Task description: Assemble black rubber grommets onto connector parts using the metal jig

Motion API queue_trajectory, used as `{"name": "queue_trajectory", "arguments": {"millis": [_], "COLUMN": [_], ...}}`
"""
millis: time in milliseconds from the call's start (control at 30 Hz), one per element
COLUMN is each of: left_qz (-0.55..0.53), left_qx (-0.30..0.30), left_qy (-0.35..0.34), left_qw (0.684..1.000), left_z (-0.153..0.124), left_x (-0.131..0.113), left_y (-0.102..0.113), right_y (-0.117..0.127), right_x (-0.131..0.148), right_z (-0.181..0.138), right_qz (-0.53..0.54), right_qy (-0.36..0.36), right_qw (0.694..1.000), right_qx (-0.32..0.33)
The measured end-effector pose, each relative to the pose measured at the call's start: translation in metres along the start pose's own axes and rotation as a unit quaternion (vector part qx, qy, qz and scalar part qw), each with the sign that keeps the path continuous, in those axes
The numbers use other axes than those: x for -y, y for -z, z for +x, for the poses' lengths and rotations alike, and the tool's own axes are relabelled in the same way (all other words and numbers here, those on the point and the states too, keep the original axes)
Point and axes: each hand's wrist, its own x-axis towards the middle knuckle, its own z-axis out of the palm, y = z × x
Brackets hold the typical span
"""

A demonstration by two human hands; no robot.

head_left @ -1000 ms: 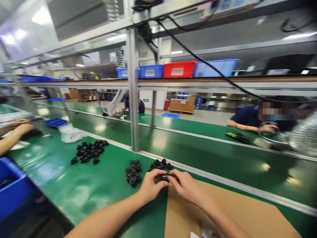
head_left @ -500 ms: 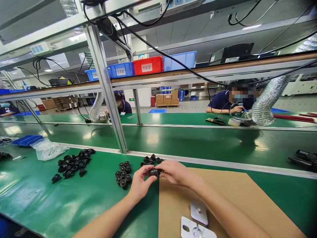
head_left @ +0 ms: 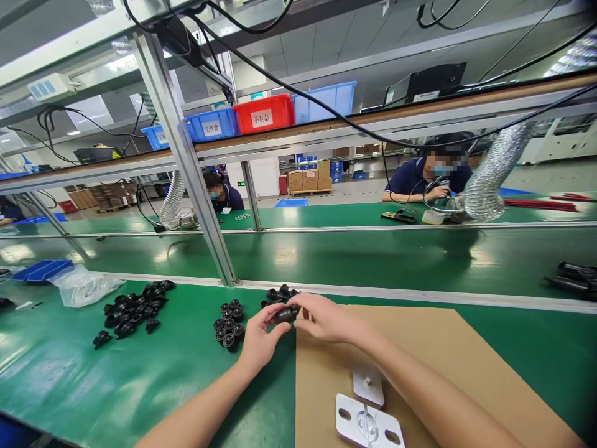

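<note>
Between my two hands is a small black cylindrical part [head_left: 285, 315], held level above the left edge of a brown cardboard sheet [head_left: 321, 367]. My left hand [head_left: 261, 336] pinches its left end with thumb and fingers. The fingers of my right hand [head_left: 317, 316] close round its right end, which they partly cover. Just behind my hands lie several black parts [head_left: 276, 295]. To the left stands a group of round black parts [head_left: 228, 325] in rows. On the cardboard, near my right forearm, lie a white plate with two slots [head_left: 368, 423] and a smaller white plate [head_left: 368, 387].
A loose heap of black parts [head_left: 135, 310] and a clear plastic bag [head_left: 84, 286] lie on the green bench at left, by blue trays [head_left: 43, 270]. A metal post [head_left: 186, 162] rises behind the bench. Two people work across from me, near flexible ducts [head_left: 494, 174].
My view has shifted slightly. Both hands still hold the black part; the right fingers have moved a little along its end, and more of the part shows.
</note>
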Motion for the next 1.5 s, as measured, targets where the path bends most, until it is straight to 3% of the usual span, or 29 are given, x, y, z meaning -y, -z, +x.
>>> {"name": "queue_trajectory", "arguments": {"millis": [233, 367, 467, 567, 767, 833, 967, 1133, 1300, 1500], "left_qz": [0.050, 0.174, 0.208, 0.229, 0.278, 0.360, 0.583, 0.617, 0.607, 0.446], "left_qx": [0.032, 0.109, 0.147, 0.172, 0.188, 0.163, 0.101, 0.089, 0.057, 0.061], "left_qy": [0.031, 0.051, 0.058, 0.059, 0.056, 0.044, 0.080, 0.116, 0.102, 0.041], "left_qw": [0.998, 0.977, 0.965, 0.956, 0.940, 0.918, 0.802, 0.773, 0.786, 0.892], "left_z": [-0.006, -0.011, -0.013, -0.012, -0.005, -0.001, 0.007, 0.009, 0.009, 0.011], "left_x": [0.002, -0.003, -0.008, -0.012, -0.032, -0.043, -0.057, -0.052, -0.044, -0.042], "left_y": [-0.001, -0.003, -0.003, 0.000, 0.027, 0.045, 0.078, 0.088, 0.080, 0.059], "right_y": [-0.019, -0.031, -0.030, -0.023, -0.025, -0.032, -0.043, -0.048, -0.049, -0.037], "right_x": [0.008, 0.011, 0.007, -0.008, -0.060, -0.074, -0.085, -0.089, -0.098, -0.104], "right_z": [0.004, 0.004, 0.007, 0.017, 0.029, 0.029, 0.030, 0.032, 0.036, 0.044], "right_qz": [-0.104, -0.126, -0.104, -0.083, -0.105, -0.100, -0.069, 0.004, 0.150, 0.397], "right_qy": [-0.080, -0.085, -0.053, -0.033, -0.046, -0.026, 0.029, 0.005, -0.058, -0.093], "right_qw": [0.991, 0.988, 0.992, 0.995, 0.992, 0.993, 0.996, 0.995, 0.972, 0.896], "right_qx": [-0.025, 0.006, 0.055, 0.050, -0.051, -0.049, -0.042, -0.096, -0.173, -0.178]}}
